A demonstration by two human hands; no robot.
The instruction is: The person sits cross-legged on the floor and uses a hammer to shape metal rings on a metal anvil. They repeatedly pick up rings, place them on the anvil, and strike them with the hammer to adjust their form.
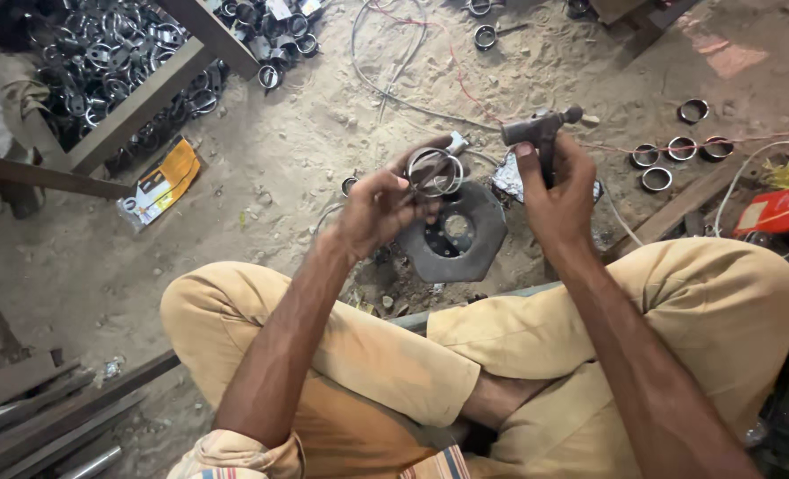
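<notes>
Item 1. Left hand [378, 208]: raised over the sandy floor [323, 151], fingers [412, 164] closed round a shiny metal ring [436, 170], which is held up just above the plate below and clear of it.

Item 2. Right hand [558, 191]: fingers wrapped tight about the handle of a small hammer [541, 129], head pointing right, lifted near the ring but not touching it.

Item 3. Dark eight-sided metal plate [455, 232]: flat on the floor between the knees [235, 310], round hole at its middle, nothing resting on it.

Item 4. Four loose rings [678, 151]: on the floor toward its right edge, close together, beside a wooden plank [687, 204]. By their separate placing these look already worked, though that cannot be told for certain.

Item 5. Heap of rings [110, 53]: in a wood-framed bin at the floor's upper left corner, spilling past the frame. Judged a stock awaiting handling, far larger than the group at right, so most of the work appears to remain.

Item 6. Orange and black packet [159, 182]: on the floor below the bin.

Item 7. Wires, white and red [412, 62]: trailing across the floor's upper part.

Item 8. Red box [780, 211]: at the right edge.

Status: one ring in hand, hammer up, no blow landing at this moment.
</notes>
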